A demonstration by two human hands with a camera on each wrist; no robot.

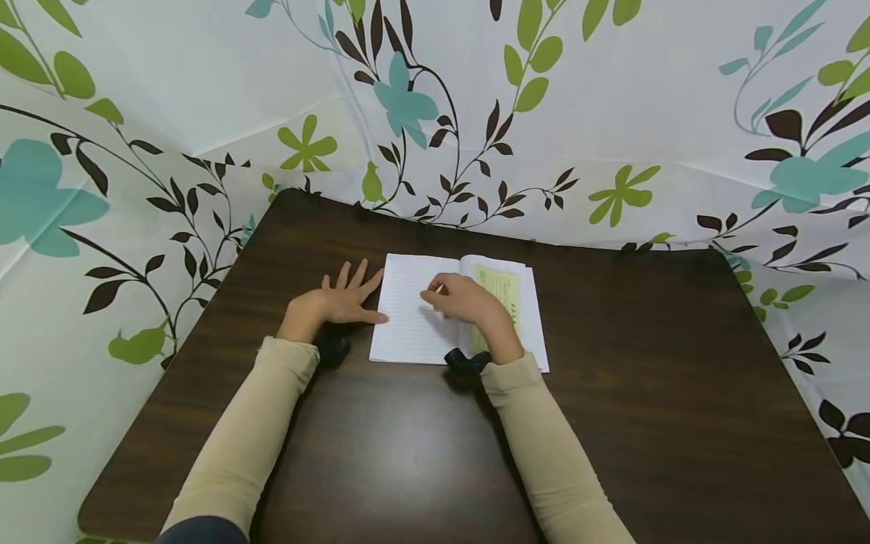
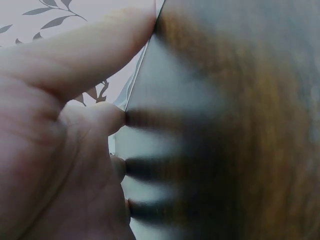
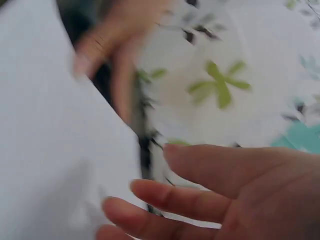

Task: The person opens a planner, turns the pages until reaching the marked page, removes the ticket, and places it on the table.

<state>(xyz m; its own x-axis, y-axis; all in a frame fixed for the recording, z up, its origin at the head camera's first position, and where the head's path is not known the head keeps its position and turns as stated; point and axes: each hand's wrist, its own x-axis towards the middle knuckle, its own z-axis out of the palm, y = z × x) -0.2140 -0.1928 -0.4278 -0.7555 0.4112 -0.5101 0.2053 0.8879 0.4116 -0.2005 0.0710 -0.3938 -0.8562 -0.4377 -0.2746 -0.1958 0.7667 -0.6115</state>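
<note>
An open notebook [image 1: 412, 332] lies in the middle of the frame on a dark brown worktop [image 1: 646, 393], its left page ruled and bare, its right page bearing a pale yellow-green sheet [image 1: 501, 285] with dark marks; whether that sheet is loose or fixed, I cannot tell. The right hand [image 1: 465, 297] is over the notebook near its fold, its fingers loosely bent and a little apart with nothing in them, though whether they touch the paper is unclear. That hand and its beige sleeve [image 1: 553, 453] stand in the way of part of the yellow-green sheet. Left of the notebook, the left hand [image 1: 340, 304] rests on the worktop with fingers spread wide, gripping nothing, its thumb at the left page's edge. A black wrist camera [image 1: 466, 363] overlaps the notebook's lower edge, and a leaf-patterned cloth [image 1: 476, 64] fills the upper frame and both sides
</note>
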